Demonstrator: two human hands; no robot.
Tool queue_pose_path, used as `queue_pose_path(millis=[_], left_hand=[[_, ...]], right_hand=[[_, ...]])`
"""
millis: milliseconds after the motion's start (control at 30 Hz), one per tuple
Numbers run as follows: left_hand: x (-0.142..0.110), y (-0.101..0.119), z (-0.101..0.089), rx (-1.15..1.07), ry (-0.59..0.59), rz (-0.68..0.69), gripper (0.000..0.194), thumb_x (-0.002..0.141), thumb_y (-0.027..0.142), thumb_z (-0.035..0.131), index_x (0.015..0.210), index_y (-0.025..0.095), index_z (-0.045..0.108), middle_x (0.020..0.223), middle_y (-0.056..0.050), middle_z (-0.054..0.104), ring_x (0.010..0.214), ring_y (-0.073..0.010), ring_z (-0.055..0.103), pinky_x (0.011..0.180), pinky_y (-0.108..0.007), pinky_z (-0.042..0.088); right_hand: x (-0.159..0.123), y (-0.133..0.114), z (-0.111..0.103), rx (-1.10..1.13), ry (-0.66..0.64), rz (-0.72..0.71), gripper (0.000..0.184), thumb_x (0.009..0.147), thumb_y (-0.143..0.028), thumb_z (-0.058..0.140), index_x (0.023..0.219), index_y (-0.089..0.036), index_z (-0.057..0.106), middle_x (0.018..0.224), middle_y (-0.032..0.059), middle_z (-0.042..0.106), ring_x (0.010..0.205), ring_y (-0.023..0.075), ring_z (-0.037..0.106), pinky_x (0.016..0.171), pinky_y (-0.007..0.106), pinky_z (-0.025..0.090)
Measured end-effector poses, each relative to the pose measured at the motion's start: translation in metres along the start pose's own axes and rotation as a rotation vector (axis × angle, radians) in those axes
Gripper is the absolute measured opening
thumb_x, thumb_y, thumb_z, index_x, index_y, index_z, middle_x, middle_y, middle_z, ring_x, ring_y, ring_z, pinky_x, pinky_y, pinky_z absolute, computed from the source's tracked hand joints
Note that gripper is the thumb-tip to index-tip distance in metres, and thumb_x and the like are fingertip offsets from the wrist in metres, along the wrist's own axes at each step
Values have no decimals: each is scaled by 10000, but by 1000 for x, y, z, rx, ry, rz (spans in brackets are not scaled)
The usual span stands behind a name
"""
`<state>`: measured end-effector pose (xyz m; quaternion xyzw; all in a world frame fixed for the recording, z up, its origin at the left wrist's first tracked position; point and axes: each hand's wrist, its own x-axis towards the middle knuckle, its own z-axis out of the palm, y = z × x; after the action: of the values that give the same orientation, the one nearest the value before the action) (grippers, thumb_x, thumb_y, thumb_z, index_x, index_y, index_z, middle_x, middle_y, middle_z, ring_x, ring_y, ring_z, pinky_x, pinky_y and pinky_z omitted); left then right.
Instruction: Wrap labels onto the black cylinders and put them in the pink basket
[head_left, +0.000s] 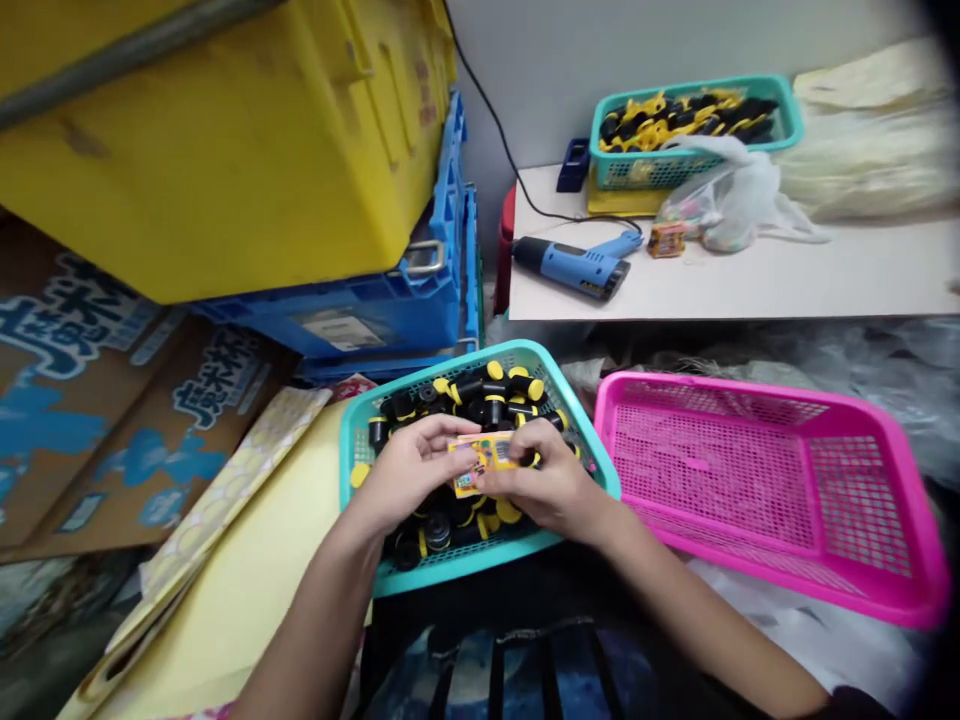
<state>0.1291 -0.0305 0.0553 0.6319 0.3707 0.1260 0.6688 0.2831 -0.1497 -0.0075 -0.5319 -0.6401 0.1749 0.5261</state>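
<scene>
Both hands meet over a turquoise plastic basket (pixel 351 430). Between my left hand (pixel 416 465) and my right hand (pixel 551 478) is a small yellow printed card piece (pixel 471 478), with a barcode on its right part. My left thumb presses on its face from the left. The right fingers curl round its other end, partly hiding it; whether it is one piece or a few layers I cannot tell. Below, the basket holds many small black cylinders with yellow caps (pixel 493 410), lying loosely in all directions.
A pink basket (pixel 712 480) stands to the right. On the white table (pixel 750 290) lie a blue heat gun (pixel 574 265), a small printed box (pixel 666 240), a white plastic bag (pixel 739 195) and another turquoise basket (pixel 637 172) of black-and-yellow parts. Yellow (pixel 247 160) and blue crates (pixel 337 320) rise at left.
</scene>
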Motion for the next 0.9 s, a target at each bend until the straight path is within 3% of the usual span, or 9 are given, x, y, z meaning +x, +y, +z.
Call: queue_pose_path(millis=[100, 200, 267, 400, 467, 600, 733, 833, 900], left_hand=[[-7, -17, -19, -115, 268, -10, 414, 606, 365, 824, 920, 147, 662, 844, -72, 739, 733, -182, 688, 673, -269, 544], [-6, -32, -31, -187, 576, 59, 428, 621, 403, 794, 903, 163, 581, 807, -45, 728, 702, -178, 682, 622, -265, 530], [-4, -40, -33, -43, 675, 70, 341, 671, 419, 739, 834, 178, 561, 715, -15, 700, 641, -173, 658, 583, -263, 508], [-9, -47, -38, 503, 701, 108, 218, 756, 416, 649, 693, 207, 641, 767, -26, 698, 765, -204, 643, 700, -306, 490], [-12, -48, -41, 596, 748, 187, 197, 739, 398, 668, 671, 214, 672, 864, -38, 694, 853, -215, 628, 748, -309, 482], [-15, -45, -39, 203, 746, 197, 240, 688, 411, 721, 741, 182, 673, 702, -6, 641, 607, -138, 577, 574, -250, 479], [-17, -39, -17, -351, 545, 174, 355, 598, 391, 814, 740, 168, 576, 681, 11, 659, 569, -101, 601, 548, -200, 499], [-21, -35, -2, -486, 405, 116, 381, 609, 372, 829, 728, 166, 531, 733, 7, 671, 630, -99, 632, 562, -177, 511], [-24, -35, -1, -428, 384, 130, 340, 650, 355, 812, 786, 162, 567, 807, -5, 682, 702, -102, 647, 595, -167, 517]], right_hand=[[6, -1, 1, -94, -200, -101, 294, 881, -240, 593, 1172, -257, 627, 1154, 73, 517, 1088, 178, 519, 932, 335, 483], [5, 0, -1, -172, -124, 14, 296, 905, -267, 563, 1194, -208, 589, 1187, 94, 564, 1131, 189, 528, 977, 382, 464], [3, 1, -2, -196, -28, 99, 202, 923, -255, 532, 1101, -202, 614, 1068, 70, 625, 1033, 174, 575, 927, 373, 482], [1, 2, 1, -225, 3, 148, 137, 926, -251, 525, 988, -198, 635, 993, 47, 655, 968, 164, 595, 885, 356, 478], [3, 1, 2, -230, 17, 187, 137, 921, -258, 527, 950, -197, 646, 983, 45, 664, 963, 172, 599, 892, 367, 466], [21, -12, 7, -80, 109, 388, 190, 907, -327, 526, 896, -191, 659, 949, 43, 675, 896, 174, 611, 833, 346, 468], [47, -31, 29, 271, 3, 559, 324, 832, -434, 601, 1025, -177, 641, 949, 39, 667, 804, 152, 598, 724, 289, 467], [54, -36, 48, 462, 35, 591, 289, 808, -422, 620, 914, -153, 623, 851, 26, 648, 749, 135, 580, 698, 267, 457], [52, -35, 54, 426, 90, 576, 233, 838, -385, 588, 831, -154, 613, 793, 16, 632, 725, 126, 568, 687, 260, 443]])
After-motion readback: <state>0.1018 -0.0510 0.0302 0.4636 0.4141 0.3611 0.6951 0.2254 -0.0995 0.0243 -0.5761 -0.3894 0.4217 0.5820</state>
